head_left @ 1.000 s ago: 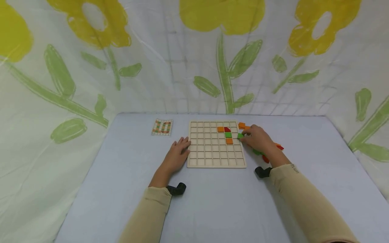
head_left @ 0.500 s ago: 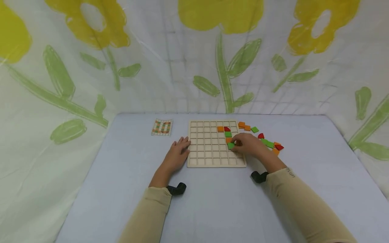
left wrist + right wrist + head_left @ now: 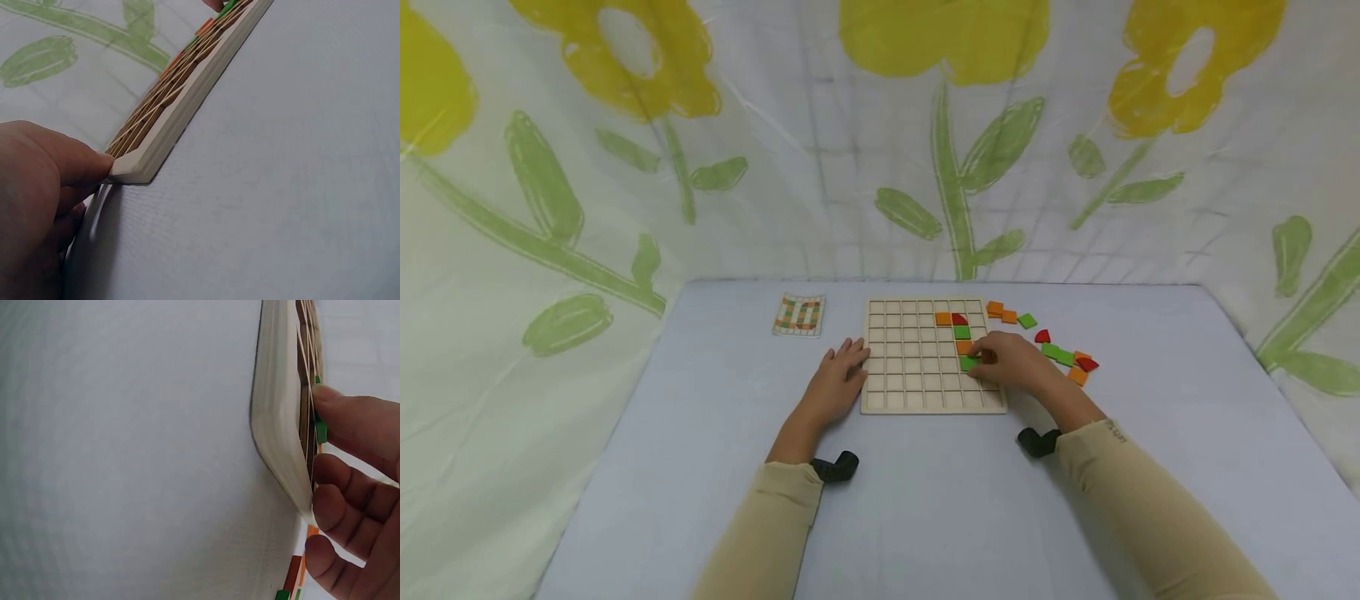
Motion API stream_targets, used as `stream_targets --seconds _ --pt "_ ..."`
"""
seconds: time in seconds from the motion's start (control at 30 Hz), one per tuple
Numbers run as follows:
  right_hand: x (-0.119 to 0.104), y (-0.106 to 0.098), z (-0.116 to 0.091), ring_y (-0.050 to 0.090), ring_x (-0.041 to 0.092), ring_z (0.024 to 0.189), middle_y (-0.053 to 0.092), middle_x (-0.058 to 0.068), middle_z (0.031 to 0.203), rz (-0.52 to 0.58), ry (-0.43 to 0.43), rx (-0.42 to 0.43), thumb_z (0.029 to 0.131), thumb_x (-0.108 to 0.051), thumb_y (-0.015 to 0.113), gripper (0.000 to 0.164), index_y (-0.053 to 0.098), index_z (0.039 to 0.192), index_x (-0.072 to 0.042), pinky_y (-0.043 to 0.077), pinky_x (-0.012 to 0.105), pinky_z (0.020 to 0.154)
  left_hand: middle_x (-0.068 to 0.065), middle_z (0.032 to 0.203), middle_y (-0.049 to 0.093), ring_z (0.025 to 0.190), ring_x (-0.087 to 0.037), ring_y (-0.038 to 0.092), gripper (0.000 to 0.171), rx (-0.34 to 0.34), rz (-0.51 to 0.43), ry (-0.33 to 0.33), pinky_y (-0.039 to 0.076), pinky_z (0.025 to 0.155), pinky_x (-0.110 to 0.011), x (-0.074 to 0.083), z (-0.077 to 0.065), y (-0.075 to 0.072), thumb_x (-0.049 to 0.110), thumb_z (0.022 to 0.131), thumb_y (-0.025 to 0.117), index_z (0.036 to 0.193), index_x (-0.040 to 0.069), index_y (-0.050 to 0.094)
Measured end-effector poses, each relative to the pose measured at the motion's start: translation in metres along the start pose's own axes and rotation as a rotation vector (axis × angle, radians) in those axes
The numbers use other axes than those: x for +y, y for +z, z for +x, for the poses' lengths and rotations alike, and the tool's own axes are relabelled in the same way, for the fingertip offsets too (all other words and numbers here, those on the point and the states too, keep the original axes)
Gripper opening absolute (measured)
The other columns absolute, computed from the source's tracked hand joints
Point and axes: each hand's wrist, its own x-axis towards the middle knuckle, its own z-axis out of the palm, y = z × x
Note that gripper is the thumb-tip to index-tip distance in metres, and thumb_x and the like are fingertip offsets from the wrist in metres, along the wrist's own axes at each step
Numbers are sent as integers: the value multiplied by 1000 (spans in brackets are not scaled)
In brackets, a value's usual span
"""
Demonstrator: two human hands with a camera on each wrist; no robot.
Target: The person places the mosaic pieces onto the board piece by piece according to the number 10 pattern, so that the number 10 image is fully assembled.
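Observation:
A pale wooden grid board (image 3: pixel 910 377) lies on the table. My right hand (image 3: pixel 1017 360) reaches over its right side and pinches a green square tile (image 3: pixel 967 364) at a cell; the right wrist view shows the thumb on the tile (image 3: pixel 320 430). Above that cell, in the same column, are an orange tile (image 3: pixel 962 346), a green tile (image 3: pixel 962 332) and a red quarter-round tile (image 3: pixel 959 319). Left of the red one sits another orange tile (image 3: pixel 943 318). My left hand (image 3: pixel 837 379) rests with fingers extended against the board's left edge, its thumb touching the rim.
Loose orange (image 3: pixel 1009 317), green (image 3: pixel 1056 353) and red (image 3: pixel 1042 336) tiles lie scattered right of the board. A small card with a coloured grid pattern (image 3: pixel 799 315) lies to the left, near the back edge. Behind the table hangs a flower-printed cloth (image 3: pixel 850 167).
My right hand has carried the green tile left from beside the board onto it, then lowered it slightly at the cell below the orange tile. My left hand has stayed put.

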Motion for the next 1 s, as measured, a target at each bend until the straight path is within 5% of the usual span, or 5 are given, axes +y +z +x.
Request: stream_targets --seconds 0.47,0.8,1.0 --pt "9 -14 -3 52 20 81 62 4 91 -2 42 64 89 -29 72 29 71 113 -13 45 30 65 1 160 31 152 -16 16 46 7 -11 5 4 127 -38 1 0 1 21 103 51 147 11 46" --pt "61 -53 -23 53 33 107 59 18 123 116 254 180 99 -31 59 41 59 134 -9 51 47 86 0 160 32 152 -16 16 46 8 -10 13 4 127 -39 -1 2 0 20 102 51 147 10 47" --pt "91 -58 -27 49 38 113 47 28 137 180 410 90 100 -38 53 52 49 142 -7 51 50 94 1 160 32 152 -17 17 46 11 -23 8 4 126 -40 -3 1 2 20 102 51 147 10 47"
